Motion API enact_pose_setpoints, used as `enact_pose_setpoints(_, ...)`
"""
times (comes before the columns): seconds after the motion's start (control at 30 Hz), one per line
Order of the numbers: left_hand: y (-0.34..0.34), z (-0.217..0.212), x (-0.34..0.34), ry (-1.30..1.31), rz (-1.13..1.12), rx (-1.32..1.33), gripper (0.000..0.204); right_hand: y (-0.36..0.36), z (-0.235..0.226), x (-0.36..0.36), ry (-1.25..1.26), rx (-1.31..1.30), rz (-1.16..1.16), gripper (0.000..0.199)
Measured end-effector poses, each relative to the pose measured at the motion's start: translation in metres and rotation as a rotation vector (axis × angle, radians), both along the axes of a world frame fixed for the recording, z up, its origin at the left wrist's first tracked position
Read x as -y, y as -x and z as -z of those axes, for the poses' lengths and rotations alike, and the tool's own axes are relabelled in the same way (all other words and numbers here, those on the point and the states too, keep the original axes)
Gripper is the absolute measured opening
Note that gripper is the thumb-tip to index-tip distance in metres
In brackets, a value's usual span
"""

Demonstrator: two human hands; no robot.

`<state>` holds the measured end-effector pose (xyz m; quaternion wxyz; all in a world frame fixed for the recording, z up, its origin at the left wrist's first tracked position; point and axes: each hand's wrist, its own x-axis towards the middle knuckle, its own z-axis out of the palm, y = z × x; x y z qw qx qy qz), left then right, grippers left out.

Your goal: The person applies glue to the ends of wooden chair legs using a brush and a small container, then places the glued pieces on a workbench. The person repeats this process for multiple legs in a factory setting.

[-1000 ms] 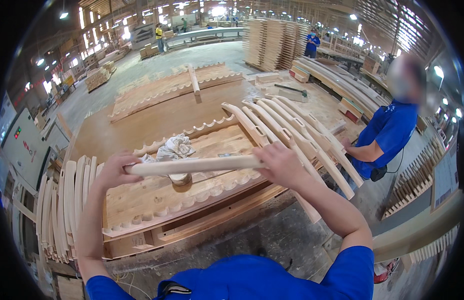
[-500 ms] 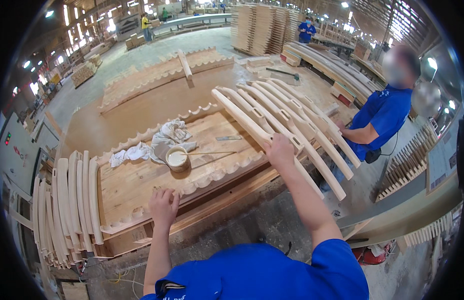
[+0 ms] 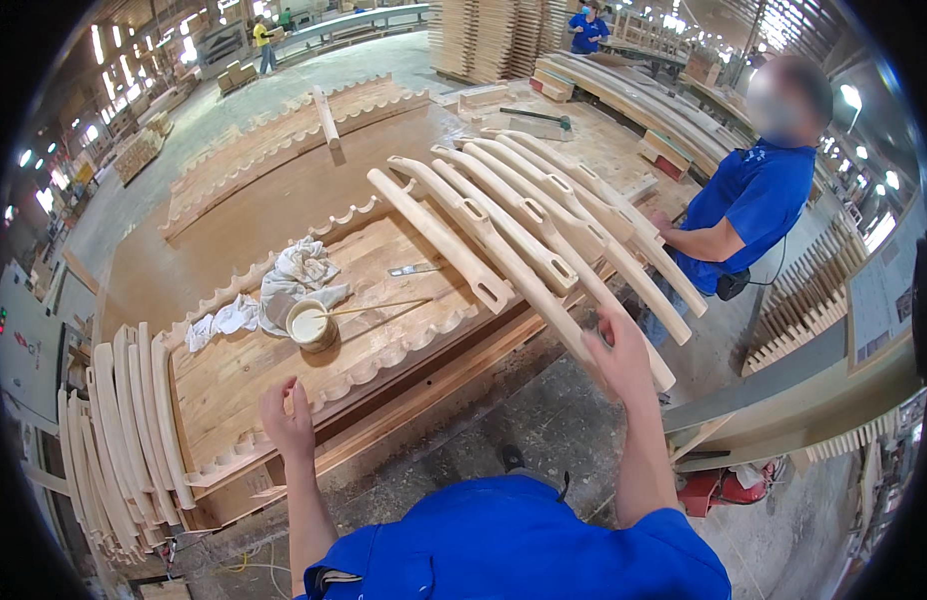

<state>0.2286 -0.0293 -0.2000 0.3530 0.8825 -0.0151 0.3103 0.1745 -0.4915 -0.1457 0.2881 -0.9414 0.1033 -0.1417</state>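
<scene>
My right hand (image 3: 622,350) is over the lower end of a long curved pale wooden leg (image 3: 529,285), its thumb and fingers apart; whether it touches the leg is hard to tell. Left of that leg, a shorter slotted wooden piece (image 3: 439,240) lies across the scalloped edge of the wooden rack (image 3: 384,365). Several more slotted, curved pieces (image 3: 559,225) lie side by side to the right. Nearer the rack's front edge, my left hand (image 3: 289,415) hovers with fingers loosely bent and apart, holding nothing. A cup of pale paste (image 3: 312,330) with a stick (image 3: 379,307) stands inside the rack.
White rags (image 3: 299,275) and a flat scraper (image 3: 414,269) lie in the rack. Upright wooden pieces (image 3: 134,420) line its left end. A co-worker in blue (image 3: 749,205) stands at the right beside the pieces. A hammer (image 3: 539,117) lies on the far tabletop.
My right hand has left the slotted shorter piece and moved right and down toward the neighbouring long leg. The shorter piece now lies farther left, apart from the others. The view has shifted.
</scene>
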Motion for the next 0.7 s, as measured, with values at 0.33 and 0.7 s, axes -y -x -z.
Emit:
enact_pose_setpoints(0.33,-0.176,-0.01,0.206,1.025,0.495,-0.821,0.046,0.019,0.026,0.022,-0.243,-0.301,-0.312,0.074)
enact_pose_setpoints(0.7,-0.215,-0.009,0.295,0.671,0.369,-0.415,0.052,0.022,0.046,0.041,-0.345,-0.271,-0.491,0.073)
